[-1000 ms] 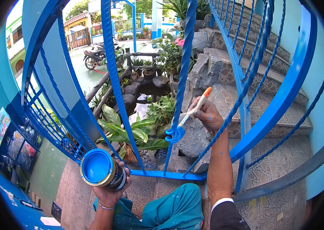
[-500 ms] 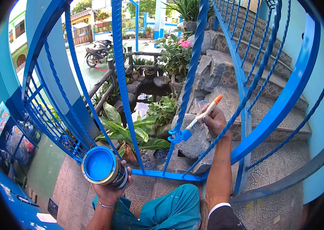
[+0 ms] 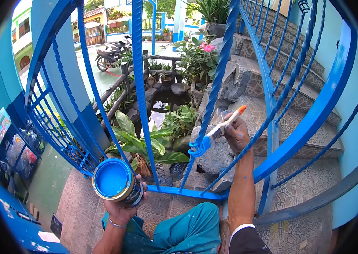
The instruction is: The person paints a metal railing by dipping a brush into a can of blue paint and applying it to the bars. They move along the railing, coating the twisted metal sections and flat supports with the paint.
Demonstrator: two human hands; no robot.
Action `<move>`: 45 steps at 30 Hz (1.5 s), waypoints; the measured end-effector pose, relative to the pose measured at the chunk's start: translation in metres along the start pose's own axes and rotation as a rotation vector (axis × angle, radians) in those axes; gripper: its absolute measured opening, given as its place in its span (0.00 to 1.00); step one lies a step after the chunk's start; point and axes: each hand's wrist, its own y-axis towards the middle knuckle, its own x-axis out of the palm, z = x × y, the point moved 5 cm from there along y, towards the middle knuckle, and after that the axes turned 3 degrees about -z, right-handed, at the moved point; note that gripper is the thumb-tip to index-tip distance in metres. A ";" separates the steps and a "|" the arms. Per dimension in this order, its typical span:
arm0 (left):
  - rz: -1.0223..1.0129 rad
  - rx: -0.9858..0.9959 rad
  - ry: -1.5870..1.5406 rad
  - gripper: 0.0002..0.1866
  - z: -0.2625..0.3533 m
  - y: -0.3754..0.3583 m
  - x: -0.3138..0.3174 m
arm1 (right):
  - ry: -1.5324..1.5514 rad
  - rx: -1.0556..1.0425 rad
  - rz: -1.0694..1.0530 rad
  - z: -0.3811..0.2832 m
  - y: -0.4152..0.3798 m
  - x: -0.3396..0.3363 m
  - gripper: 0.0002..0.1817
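My left hand [image 3: 122,210] is wrapped around an open can of blue paint [image 3: 112,180], its mouth tilted up toward me. My right hand [image 3: 236,134] grips a paintbrush [image 3: 225,122] by its pale, orange-tipped handle. The blue-loaded bristles touch, or nearly touch, a scroll ornament [image 3: 198,149] low on a twisted blue railing bar [image 3: 213,84]. Whether bristle and metal are in contact I cannot quite tell. My right forearm reaches up behind a slanting twisted bar [image 3: 257,142].
A curved blue rail [image 3: 314,131] runs at my right, beside stone-patterned steps [image 3: 301,142]. Beyond the bars lie rocks [image 3: 217,158], leafy plants [image 3: 166,146] and a small pond [image 3: 157,116]. A parked motorcycle [image 3: 110,57] stands farther off. Bagged items fill a rack [image 3: 22,154] at left.
The brush has tilted slightly and its bristles sit a little higher against the scroll. The whole view has shifted slightly; both hands keep their holds.
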 end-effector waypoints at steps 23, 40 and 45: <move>-0.052 -0.014 0.006 0.49 0.001 0.000 -0.001 | -0.165 -0.045 0.152 -0.023 0.001 0.023 0.20; -0.038 -0.020 0.002 0.47 0.001 -0.002 -0.001 | -0.217 -0.071 0.231 -0.040 0.003 0.014 0.20; -0.079 -0.025 -0.026 0.51 0.001 -0.002 0.004 | -0.539 -0.270 0.572 -0.063 -0.036 0.022 0.18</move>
